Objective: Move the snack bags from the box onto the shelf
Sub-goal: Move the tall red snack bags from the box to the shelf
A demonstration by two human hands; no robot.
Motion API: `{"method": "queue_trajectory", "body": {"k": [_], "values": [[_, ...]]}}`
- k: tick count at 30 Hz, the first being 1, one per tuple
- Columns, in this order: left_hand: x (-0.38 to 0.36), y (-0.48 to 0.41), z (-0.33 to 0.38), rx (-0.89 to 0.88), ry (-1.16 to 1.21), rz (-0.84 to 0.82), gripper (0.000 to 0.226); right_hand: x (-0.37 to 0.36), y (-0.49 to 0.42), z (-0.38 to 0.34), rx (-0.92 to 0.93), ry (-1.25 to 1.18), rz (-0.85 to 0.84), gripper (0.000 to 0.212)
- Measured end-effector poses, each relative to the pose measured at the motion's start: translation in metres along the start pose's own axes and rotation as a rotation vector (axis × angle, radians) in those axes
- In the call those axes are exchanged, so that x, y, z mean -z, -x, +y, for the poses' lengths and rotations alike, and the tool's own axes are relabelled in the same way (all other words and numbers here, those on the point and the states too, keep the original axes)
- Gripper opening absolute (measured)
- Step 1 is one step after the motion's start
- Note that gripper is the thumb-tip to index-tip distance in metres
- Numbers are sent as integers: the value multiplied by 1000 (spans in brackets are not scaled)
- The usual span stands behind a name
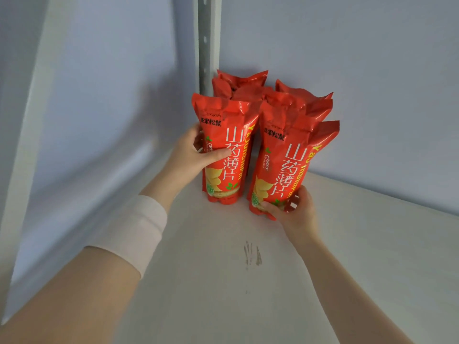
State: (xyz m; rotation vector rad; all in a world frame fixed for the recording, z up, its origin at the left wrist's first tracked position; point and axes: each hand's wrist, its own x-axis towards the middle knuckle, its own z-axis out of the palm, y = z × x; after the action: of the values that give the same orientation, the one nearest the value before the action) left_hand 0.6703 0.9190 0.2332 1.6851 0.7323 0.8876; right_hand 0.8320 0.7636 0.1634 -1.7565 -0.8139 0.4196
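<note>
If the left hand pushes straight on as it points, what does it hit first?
The left hand grips the front left bag; pushed on, that bag would likely press into the front right bag, though depth is unclear.

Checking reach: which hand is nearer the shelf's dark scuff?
Right. The right hand grips the right bag low, just beyond the scuff; the left hand holds the left bag farther back.

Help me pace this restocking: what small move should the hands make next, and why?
Probably loosen both grips and draw the hands back. The left hand holds the left bag mid-height and the right hand holds the right bag at its base. Both bags look upright on the shelf, in front of the back bags, so nothing seems left to place here.
</note>
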Motion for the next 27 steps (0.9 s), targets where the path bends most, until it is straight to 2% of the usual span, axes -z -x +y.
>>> {"method": "queue_trajectory", "body": {"k": [6, 8, 14, 17, 19, 21, 25, 27], "values": [[-3, -5, -9, -4, 19, 20, 57, -4, 1, 5, 16, -28, 20, 81], [-5, -3, -9, -17, 39, 18, 63, -6, 4, 4, 7, -24, 24, 80], [-7, 7, -3, 20, -39, 13, 100, 1, 17, -7, 10, 5, -15, 90], [-10, 30, 7, 80, -125, 196, 92, 13, 36, -14, 25, 158, 48, 84], [-11, 64, 17, 49, -295, 369, 80, 24, 61, -21, 102, 289, 67, 73], [-14, 111, 27, 1, -534, 431, 71, 35, 94, -27, 235, 432, 36, 62], [-24, 229, 46, 15, -1126, 319, 60, 49, 174, -36, 470, 656, -190, 58], [-27, 293, 52, 69, -1333, 245, 59, 51, 218, -42, 582, 773, -308, 59]]}}
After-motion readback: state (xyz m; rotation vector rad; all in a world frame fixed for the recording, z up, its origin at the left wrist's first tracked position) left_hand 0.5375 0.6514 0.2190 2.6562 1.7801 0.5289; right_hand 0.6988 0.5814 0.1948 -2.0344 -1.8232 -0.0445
